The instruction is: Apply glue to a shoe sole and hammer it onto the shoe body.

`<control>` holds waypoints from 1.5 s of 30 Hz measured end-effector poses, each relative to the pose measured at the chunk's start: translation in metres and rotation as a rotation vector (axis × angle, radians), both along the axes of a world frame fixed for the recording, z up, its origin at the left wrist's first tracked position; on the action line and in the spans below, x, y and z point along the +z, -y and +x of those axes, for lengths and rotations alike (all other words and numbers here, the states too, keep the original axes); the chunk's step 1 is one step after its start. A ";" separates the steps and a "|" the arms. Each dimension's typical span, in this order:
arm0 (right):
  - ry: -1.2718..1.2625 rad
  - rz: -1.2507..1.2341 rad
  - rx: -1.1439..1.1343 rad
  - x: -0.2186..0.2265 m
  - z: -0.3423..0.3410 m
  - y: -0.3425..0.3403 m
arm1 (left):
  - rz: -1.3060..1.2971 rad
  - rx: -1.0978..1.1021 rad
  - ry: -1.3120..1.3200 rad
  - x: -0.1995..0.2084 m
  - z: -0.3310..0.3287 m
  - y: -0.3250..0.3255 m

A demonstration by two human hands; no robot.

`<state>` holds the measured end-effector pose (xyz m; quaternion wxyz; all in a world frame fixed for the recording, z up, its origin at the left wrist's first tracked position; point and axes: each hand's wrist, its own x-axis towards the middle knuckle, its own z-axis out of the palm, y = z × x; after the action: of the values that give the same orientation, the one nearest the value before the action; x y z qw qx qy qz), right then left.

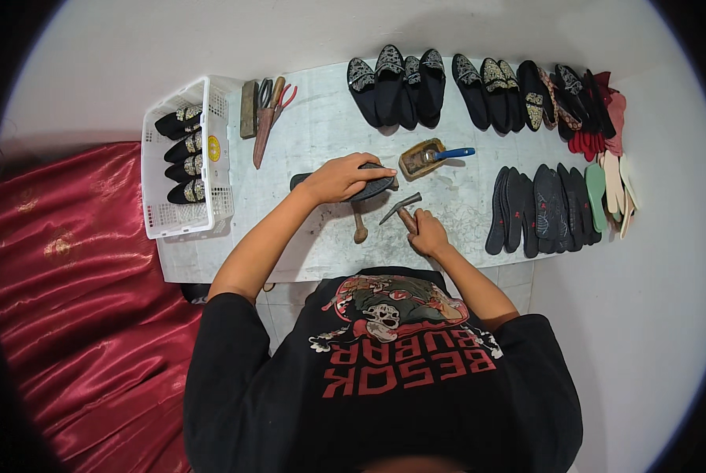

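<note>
Near the middle of the table my left hand is closed over a dark shoe, its toe end pointing right. Part of that shoe is hidden beneath the fingers and wrist. My right hand grips the wooden handle of a small hammer, whose metal head is just off the shoe's toe end. Between the hands lies a wooden-handled tool, its far end covered by the shoe. Beyond the hammer sits a shallow, stained glue container with a blue-handled brush resting across it.
A white plastic basket holding several black shoes stands at the left. Behind it lie a block, red-handled pliers and a sheathed tool. Finished-looking shoes line the back; dark insoles fill the right side.
</note>
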<state>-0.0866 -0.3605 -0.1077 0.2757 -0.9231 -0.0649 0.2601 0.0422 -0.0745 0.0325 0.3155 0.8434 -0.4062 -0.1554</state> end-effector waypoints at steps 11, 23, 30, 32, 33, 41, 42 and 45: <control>0.056 -0.251 -0.269 -0.002 -0.024 -0.039 | -0.066 -0.211 -0.234 -0.001 0.032 -0.023; 0.217 0.255 -0.773 0.043 -0.107 -0.103 | -0.136 -0.067 -0.397 -0.042 0.034 -0.032; 0.239 0.322 -0.560 0.118 -0.083 -0.143 | 0.225 -0.007 -0.329 -0.018 0.035 -0.050; 0.309 0.322 -0.514 0.146 -0.067 -0.157 | 0.255 0.032 -0.353 -0.020 0.034 -0.058; 0.292 0.310 -0.472 0.153 -0.061 -0.161 | 0.259 0.061 -0.305 -0.025 0.031 -0.059; 0.256 0.259 -0.357 0.160 -0.043 -0.182 | 0.175 0.036 -0.265 -0.041 0.027 -0.058; 0.319 0.260 -0.320 0.161 -0.043 -0.183 | 0.167 0.031 -0.259 -0.041 0.025 -0.057; 0.361 0.223 -0.260 0.162 -0.042 -0.184 | 0.179 0.052 -0.268 -0.042 0.025 -0.059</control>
<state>-0.1289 -0.1770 0.0547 0.3909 -0.9191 -0.0219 0.0446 0.0672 -0.0157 -0.0100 0.2942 0.8500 -0.3232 -0.2939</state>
